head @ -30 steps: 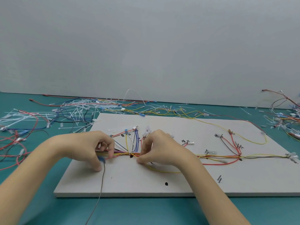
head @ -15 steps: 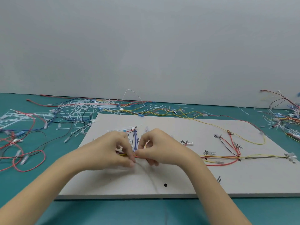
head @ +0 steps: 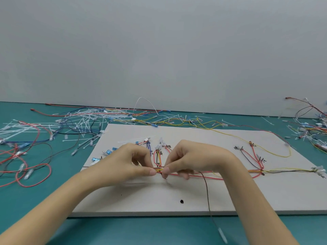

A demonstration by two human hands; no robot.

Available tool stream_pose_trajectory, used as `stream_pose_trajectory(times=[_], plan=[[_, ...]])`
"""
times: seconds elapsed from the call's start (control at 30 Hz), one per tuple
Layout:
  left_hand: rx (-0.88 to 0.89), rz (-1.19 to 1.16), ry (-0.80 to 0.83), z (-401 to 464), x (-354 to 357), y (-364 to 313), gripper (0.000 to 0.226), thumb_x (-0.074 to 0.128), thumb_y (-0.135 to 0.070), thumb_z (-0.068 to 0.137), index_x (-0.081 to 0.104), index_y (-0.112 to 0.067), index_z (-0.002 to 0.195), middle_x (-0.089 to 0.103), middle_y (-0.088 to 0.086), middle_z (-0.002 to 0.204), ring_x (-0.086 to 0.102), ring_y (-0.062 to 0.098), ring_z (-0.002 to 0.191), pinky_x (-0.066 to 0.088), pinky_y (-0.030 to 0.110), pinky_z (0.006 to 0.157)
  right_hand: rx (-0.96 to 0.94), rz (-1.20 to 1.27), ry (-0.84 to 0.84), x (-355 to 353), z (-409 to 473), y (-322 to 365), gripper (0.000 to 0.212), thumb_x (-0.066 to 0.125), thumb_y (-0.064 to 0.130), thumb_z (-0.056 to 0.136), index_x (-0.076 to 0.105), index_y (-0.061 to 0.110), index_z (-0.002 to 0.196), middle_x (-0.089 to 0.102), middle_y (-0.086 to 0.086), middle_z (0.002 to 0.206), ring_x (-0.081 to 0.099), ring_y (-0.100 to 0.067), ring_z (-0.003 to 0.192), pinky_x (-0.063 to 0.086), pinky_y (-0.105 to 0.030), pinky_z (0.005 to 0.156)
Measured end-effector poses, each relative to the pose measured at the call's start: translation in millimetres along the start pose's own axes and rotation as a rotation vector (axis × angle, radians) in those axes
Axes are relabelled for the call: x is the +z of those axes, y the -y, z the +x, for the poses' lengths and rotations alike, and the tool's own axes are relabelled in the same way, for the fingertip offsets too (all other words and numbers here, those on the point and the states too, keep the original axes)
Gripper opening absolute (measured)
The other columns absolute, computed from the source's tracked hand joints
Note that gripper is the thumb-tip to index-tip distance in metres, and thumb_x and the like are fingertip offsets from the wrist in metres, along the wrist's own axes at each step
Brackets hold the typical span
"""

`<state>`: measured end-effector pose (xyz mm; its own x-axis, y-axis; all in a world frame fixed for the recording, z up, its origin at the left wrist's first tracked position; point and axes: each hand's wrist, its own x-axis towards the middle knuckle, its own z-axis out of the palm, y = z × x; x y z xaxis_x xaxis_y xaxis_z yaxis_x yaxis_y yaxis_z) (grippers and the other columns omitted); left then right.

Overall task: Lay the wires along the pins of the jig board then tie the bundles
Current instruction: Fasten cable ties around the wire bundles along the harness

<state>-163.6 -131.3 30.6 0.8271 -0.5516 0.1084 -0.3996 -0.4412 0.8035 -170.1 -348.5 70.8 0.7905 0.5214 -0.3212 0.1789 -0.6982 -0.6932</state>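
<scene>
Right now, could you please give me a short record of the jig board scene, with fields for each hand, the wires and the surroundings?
left hand: pinches the wire bundle at mid-board
right hand: pinches the same bundle just beside the left grip
bundle: red, yellow and dark wires running rightward across the jig board
loose wire: dark wire trailing off the board's near edge
surroundings: cable ties and spare wires scattered on the green table
</scene>
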Motion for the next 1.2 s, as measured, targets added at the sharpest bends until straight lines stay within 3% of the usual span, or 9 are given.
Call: stream_pose_trajectory(times=[0.07, 0.17, 0.33, 0.5, 0.67, 0.83, 0.9, 1.1, 1.2], plan=[[-0.011, -0.014, 0.03, -1, -6, -1, 0.013, 0.079, -0.016, 0.079, 0.071, -0.022, 0.07, 0.071, -0.006, 0.072, 0.061, 0.001, 0.067, 0.046, 0.013, 0.064, -0.004, 0.042, -0.01, -9, -5, -5, 0.016, 0.067, 0.027, 0.09, 0.077, 0.015, 0.092, 0.048, 0.004, 0.044, 0.04, -0.012, 0.043, 0.038, -0.02, 0.05], [-0.023, 0.024, 0.049, -1, -12, 1, 0.008, 0.078, -0.019, 0.08, 0.076, -0.024, 0.075, 0.073, -0.003, 0.074, 0.063, 0.002, 0.067, 0.044, 0.01, 0.062, 0.011, 0.082, -0.029, -20, -14, -15, 0.014, 0.069, 0.029, 0.087, 0.078, 0.02, 0.092, 0.044, 0.003, 0.045, 0.033, -0.012, 0.041, 0.027, -0.019, 0.041], [-0.014, 0.087, 0.016, 0, -1, 6, 0.013, 0.077, -0.039, 0.079, 0.076, -0.028, 0.071, 0.069, -0.003, 0.065, 0.055, 0.002, 0.057, 0.04, 0.013, 0.057, 0.044, 0.072, -0.062, -29, -26, -34, 0.012, 0.07, 0.03, 0.086, 0.079, 0.024, 0.092, 0.043, 0.005, 0.051, 0.03, -0.013, 0.052, 0.021, -0.02, 0.046], [-0.025, -0.031, 0.058, 1, 6, 3, 0.007, 0.073, -0.025, 0.085, 0.076, -0.03, 0.08, 0.07, -0.001, 0.068, 0.056, 0.006, 0.058, 0.048, 0.025, 0.054, 0.088, 0.124, -0.019, -30, -34, -47, 0.013, 0.067, 0.025, 0.089, 0.079, 0.022, 0.093, 0.046, 0.004, 0.053, 0.03, -0.01, 0.048, 0.024, -0.015, 0.043], [-0.057, -0.024, 0.076, 0, -2, 4, 0.015, 0.071, -0.016, 0.087, 0.077, -0.03, 0.087, 0.068, 0.0, 0.065, 0.056, 0.011, 0.058, 0.047, 0.022, 0.054, 0.131, 0.183, 0.01, -32, -43, -59, 0.017, 0.062, 0.022, 0.093, 0.077, 0.015, 0.098, 0.047, 0.001, 0.054, 0.026, -0.011, 0.046, 0.023, -0.015, 0.042], [-0.113, -0.006, 0.148, -3, -15, 1, 0.019, 0.072, -0.009, 0.085, 0.076, -0.025, 0.076, 0.069, -0.002, 0.067, 0.059, 0.008, 0.062, 0.045, 0.018, 0.058, 0.139, 0.187, 0.04, -31, -50, -67, 0.019, 0.059, 0.019, 0.094, 0.077, 0.011, 0.097, 0.055, -0.001, 0.058, 0.037, -0.012, 0.043, 0.032, -0.02, 0.043], [-0.136, 0.005, 0.152, -5, -23, 1, 0.019, 0.073, -0.009, 0.085, 0.076, -0.025, 0.075, 0.069, -0.001, 0.067, 0.059, 0.011, 0.063, 0.043, 0.023, 0.059, 0.158, 0.206, 0.047, -32, -51, -68, 0.019, 0.058, 0.017, 0.095, 0.076, 0.01, 0.097, 0.056, -0.002, 0.058, 0.038, -0.01, 0.041, 0.032, -0.02, 0.041], [-0.136, 0.038, 0.164, -6, -37, 7, 0.021, 0.07, -0.012, 0.088, 0.078, -0.031, 0.09, 0.07, 0.003, 0.07, 0.059, 0.013, 0.064, 0.046, 0.027, 0.06, 0.213, 0.2, 0.064, -32, -49, -71, 0.02, 0.056, 0.014, 0.096, 0.075, 0.007, 0.1, 0.056, -0.002, 0.056, 0.032, -0.009, 0.038, 0.025, -0.019, 0.038], [-0.162, 0.018, 0.18, -6, -39, 8, 0.02, 0.071, -0.01, 0.087, 0.078, -0.029, 0.088, 0.07, 0.006, 0.07, 0.056, 0.014, 0.063, 0.044, 0.024, 0.06, 0.213, 0.223, 0.049, -33, -51, -73, 0.02, 0.058, 0.016, 0.095, 0.075, 0.008, 0.101, 0.059, -0.003, 0.057, 0.031, -0.008, 0.038, 0.023, -0.018, 0.038]])
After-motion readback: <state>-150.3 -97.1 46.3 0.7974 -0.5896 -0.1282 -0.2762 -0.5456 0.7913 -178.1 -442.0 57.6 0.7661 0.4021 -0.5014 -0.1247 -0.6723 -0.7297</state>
